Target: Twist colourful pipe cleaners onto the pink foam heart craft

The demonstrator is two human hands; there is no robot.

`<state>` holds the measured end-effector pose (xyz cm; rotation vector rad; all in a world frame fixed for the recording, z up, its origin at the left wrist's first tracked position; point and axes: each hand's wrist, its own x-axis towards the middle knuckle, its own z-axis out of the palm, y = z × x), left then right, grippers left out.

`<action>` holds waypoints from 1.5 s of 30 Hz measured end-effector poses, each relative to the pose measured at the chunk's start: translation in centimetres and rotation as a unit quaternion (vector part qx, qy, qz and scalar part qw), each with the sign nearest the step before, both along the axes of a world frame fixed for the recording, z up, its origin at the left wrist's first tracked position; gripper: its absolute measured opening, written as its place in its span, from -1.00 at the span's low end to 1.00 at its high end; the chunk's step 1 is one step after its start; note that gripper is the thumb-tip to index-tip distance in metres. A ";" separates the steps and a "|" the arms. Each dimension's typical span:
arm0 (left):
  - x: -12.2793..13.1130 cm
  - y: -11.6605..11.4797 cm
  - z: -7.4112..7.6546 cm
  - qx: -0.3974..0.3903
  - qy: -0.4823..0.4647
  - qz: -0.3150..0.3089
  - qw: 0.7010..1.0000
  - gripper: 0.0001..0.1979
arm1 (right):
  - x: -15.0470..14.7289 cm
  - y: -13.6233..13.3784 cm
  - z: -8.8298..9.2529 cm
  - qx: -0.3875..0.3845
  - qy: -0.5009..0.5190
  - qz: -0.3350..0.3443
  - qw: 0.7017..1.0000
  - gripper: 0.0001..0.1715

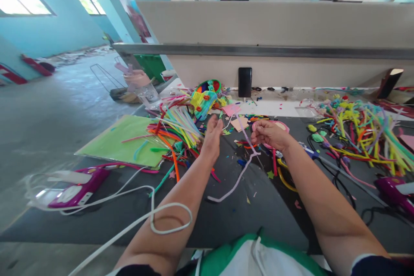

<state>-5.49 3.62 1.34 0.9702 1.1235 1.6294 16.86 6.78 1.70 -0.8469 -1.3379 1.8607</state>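
Note:
My right hand [270,134] is closed in a pinch on a pale lilac pipe cleaner [241,171] that trails down to the left across the dark table [226,215]. Under that hand lies a pink ring-shaped piece [282,126]. My left hand [212,137] reaches forward with fingers stretched out and holds nothing, next to a heap of coloured pipe cleaners [179,131]. A small pink paper piece [231,109] and a tan one [239,123] lie just beyond both hands.
A green sheet [119,142] lies at the left. Purple glue guns sit at the near left [77,189] and far right [394,189], with a white cable [152,215] looping over my left forearm. Another pipe-cleaner pile [365,133] is at right. A black phone [245,82] leans on the back wall.

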 end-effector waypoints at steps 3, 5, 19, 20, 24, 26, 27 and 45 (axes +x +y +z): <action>-0.7 -0.1 1.4 0.119 0.240 0.074 0.961 -0.48 | 0.0 0.1 -0.4 -0.006 -0.024 0.052 0.998 -0.67; -0.2 -0.1 2.4 0.191 0.338 -0.009 0.921 -0.54 | -0.2 0.0 -0.7 -0.008 -0.031 0.075 0.997 -0.68; 1.2 4.4 2.9 0.141 0.583 -0.317 0.735 -0.85 | 0.0 0.1 -1.5 -0.064 -0.063 0.140 0.986 -0.78; 1.0 4.4 2.7 0.143 0.584 -0.317 0.733 -0.86 | -0.1 0.2 -1.6 -0.063 -0.065 0.152 0.984 -0.78; 0.3 4.3 2.6 0.150 0.580 -0.318 0.735 -0.88 | -0.2 0.2 -1.9 -0.057 -0.064 0.185 0.979 -0.71; 0.2 4.3 2.6 0.156 0.575 -0.321 0.736 -0.88 | -0.2 0.1 -1.9 -0.055 -0.062 0.189 0.979 -0.70; 0.2 4.3 2.6 0.158 0.577 -0.322 0.734 -0.88 | -0.3 0.1 -2.0 -0.055 -0.060 0.188 0.979 -0.71; 0.7 3.6 2.8 0.202 0.601 -0.349 0.690 -0.85 | -0.8 -0.2 -2.1 -0.071 -0.056 0.203 0.975 -0.74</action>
